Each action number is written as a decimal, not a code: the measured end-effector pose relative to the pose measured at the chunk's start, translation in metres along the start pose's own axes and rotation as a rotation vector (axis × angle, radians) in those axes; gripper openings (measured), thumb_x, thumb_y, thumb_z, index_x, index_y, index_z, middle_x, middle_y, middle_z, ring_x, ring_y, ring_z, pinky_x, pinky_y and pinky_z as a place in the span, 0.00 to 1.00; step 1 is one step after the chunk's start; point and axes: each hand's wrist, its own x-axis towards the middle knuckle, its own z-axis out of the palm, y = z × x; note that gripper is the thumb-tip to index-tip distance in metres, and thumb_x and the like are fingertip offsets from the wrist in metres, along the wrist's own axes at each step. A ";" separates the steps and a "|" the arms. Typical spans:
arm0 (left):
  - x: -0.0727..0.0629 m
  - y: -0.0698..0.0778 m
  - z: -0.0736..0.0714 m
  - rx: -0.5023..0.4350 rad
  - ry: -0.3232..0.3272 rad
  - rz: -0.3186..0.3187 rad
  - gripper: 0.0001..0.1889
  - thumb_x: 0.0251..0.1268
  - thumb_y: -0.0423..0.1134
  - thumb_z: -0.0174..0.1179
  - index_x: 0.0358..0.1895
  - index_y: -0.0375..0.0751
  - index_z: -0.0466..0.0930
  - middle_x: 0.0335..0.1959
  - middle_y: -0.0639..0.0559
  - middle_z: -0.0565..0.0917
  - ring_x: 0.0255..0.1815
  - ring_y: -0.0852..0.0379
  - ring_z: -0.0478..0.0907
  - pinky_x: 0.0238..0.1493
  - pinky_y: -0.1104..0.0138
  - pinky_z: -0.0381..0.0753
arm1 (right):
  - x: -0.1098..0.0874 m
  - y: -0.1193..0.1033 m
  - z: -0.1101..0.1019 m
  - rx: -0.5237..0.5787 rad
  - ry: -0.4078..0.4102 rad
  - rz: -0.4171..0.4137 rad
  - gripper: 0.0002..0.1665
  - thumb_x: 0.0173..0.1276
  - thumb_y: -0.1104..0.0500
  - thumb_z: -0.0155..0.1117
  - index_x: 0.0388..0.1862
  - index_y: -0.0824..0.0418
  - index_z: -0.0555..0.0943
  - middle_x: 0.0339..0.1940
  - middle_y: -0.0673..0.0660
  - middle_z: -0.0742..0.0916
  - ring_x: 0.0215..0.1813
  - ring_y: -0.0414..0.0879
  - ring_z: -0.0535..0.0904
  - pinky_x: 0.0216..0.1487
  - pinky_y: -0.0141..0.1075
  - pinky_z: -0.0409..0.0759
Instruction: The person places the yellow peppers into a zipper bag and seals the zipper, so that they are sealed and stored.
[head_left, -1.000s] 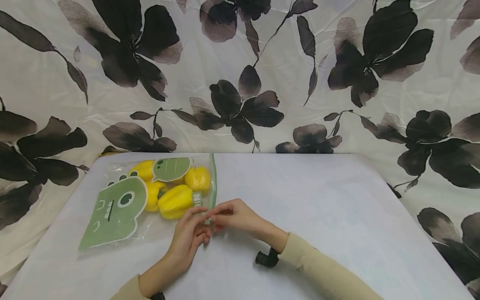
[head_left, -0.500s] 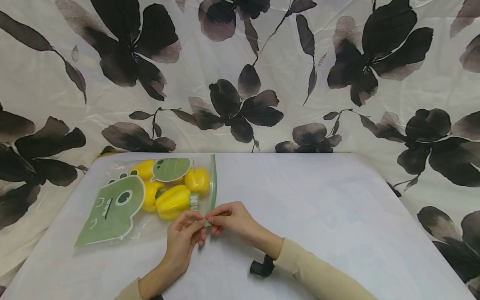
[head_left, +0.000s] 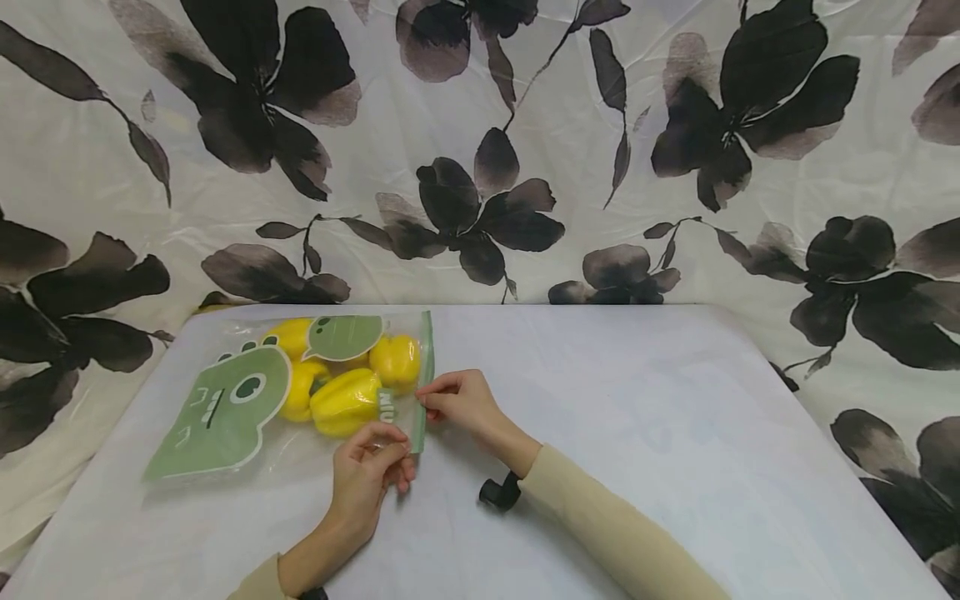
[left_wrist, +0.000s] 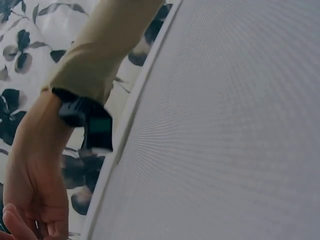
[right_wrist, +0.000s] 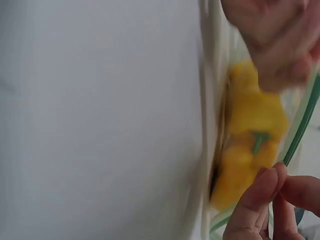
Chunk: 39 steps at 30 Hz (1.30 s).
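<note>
A clear zip bag with green cartoon animal prints lies flat at the table's left. Several yellow bell peppers fill its middle. My left hand pinches the near corner of the bag's green-edged mouth. Farther along that edge, my right hand pinches the green zip strip between thumb and forefinger. In the right wrist view the two mouth edges stand apart, and peppers show between them. The left wrist view catches only a left fingertip low in the corner, near the right hand.
A white table spreads beneath the bag and out to the right. Behind it hangs a white cloth printed with dark flowers. A black wrist camera hangs below the right wrist.
My right hand has slid away from the left along the green zip edge, toward the far side. The left hand has shifted slightly left and now stays at the near corner.
</note>
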 end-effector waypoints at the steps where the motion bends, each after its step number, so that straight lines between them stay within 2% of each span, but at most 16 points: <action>1: 0.000 0.000 0.000 -0.002 -0.006 0.004 0.11 0.56 0.17 0.53 0.29 0.37 0.77 0.17 0.48 0.78 0.12 0.58 0.75 0.12 0.70 0.73 | 0.005 0.000 0.000 -0.004 0.014 -0.004 0.07 0.63 0.69 0.65 0.38 0.72 0.87 0.24 0.56 0.86 0.23 0.40 0.78 0.32 0.34 0.81; 5: 0.000 0.000 -0.001 -0.002 -0.023 0.015 0.12 0.57 0.17 0.52 0.29 0.38 0.77 0.17 0.49 0.78 0.12 0.58 0.75 0.12 0.70 0.74 | 0.025 0.001 -0.001 -0.005 0.058 -0.001 0.07 0.63 0.69 0.66 0.38 0.72 0.87 0.24 0.55 0.86 0.22 0.40 0.78 0.32 0.35 0.82; 13: 0.000 0.001 0.000 0.026 0.011 0.009 0.08 0.56 0.16 0.52 0.30 0.30 0.75 0.16 0.46 0.77 0.11 0.56 0.75 0.12 0.70 0.73 | 0.064 -0.003 -0.003 -0.027 0.147 0.003 0.07 0.63 0.68 0.65 0.37 0.71 0.87 0.25 0.56 0.86 0.22 0.42 0.77 0.32 0.37 0.82; 18: -0.001 0.001 0.000 0.032 0.002 0.019 0.07 0.57 0.16 0.52 0.30 0.29 0.76 0.15 0.46 0.76 0.11 0.56 0.74 0.12 0.70 0.73 | 0.100 -0.006 -0.008 -0.048 0.220 -0.037 0.07 0.62 0.69 0.64 0.37 0.72 0.87 0.24 0.56 0.84 0.22 0.42 0.76 0.33 0.38 0.82; 22: -0.002 0.001 0.000 0.032 0.001 -0.001 0.08 0.57 0.17 0.53 0.30 0.30 0.78 0.15 0.46 0.76 0.11 0.56 0.74 0.12 0.70 0.73 | 0.125 -0.005 -0.012 -0.074 0.252 -0.043 0.08 0.62 0.70 0.64 0.37 0.72 0.87 0.24 0.55 0.83 0.21 0.43 0.75 0.32 0.37 0.82; 28: -0.005 0.000 0.000 0.042 -0.011 -0.018 0.08 0.58 0.18 0.54 0.32 0.30 0.81 0.15 0.46 0.77 0.12 0.57 0.74 0.13 0.70 0.74 | 0.141 -0.003 -0.018 -0.066 0.283 -0.056 0.07 0.62 0.72 0.65 0.38 0.74 0.86 0.24 0.56 0.84 0.22 0.44 0.77 0.36 0.40 0.85; 31: -0.005 -0.002 0.000 0.052 -0.028 -0.021 0.05 0.59 0.19 0.56 0.36 0.24 0.81 0.16 0.46 0.78 0.12 0.56 0.74 0.14 0.69 0.75 | 0.141 -0.001 -0.022 -0.072 0.260 -0.057 0.07 0.63 0.71 0.65 0.39 0.74 0.86 0.24 0.57 0.84 0.22 0.42 0.77 0.33 0.35 0.83; 33: -0.005 -0.004 0.000 0.067 -0.046 -0.025 0.06 0.59 0.20 0.57 0.39 0.19 0.79 0.16 0.45 0.79 0.13 0.56 0.75 0.15 0.69 0.76 | 0.136 -0.001 -0.025 -0.082 0.212 -0.045 0.08 0.65 0.70 0.64 0.40 0.74 0.85 0.24 0.56 0.83 0.23 0.41 0.77 0.31 0.32 0.81; 36: -0.003 -0.005 0.000 0.092 -0.067 -0.033 0.10 0.59 0.20 0.59 0.43 0.16 0.77 0.17 0.44 0.80 0.14 0.55 0.75 0.16 0.68 0.77 | 0.125 0.000 -0.031 -0.116 0.086 -0.020 0.09 0.68 0.68 0.61 0.42 0.74 0.83 0.25 0.54 0.82 0.25 0.43 0.75 0.29 0.30 0.76; 39: -0.001 -0.005 0.000 0.107 -0.059 -0.046 0.12 0.58 0.22 0.62 0.44 0.17 0.78 0.17 0.43 0.80 0.14 0.55 0.75 0.17 0.68 0.77 | 0.111 -0.001 -0.037 -0.192 -0.083 -0.020 0.11 0.69 0.66 0.59 0.45 0.73 0.81 0.26 0.55 0.82 0.27 0.48 0.77 0.30 0.32 0.73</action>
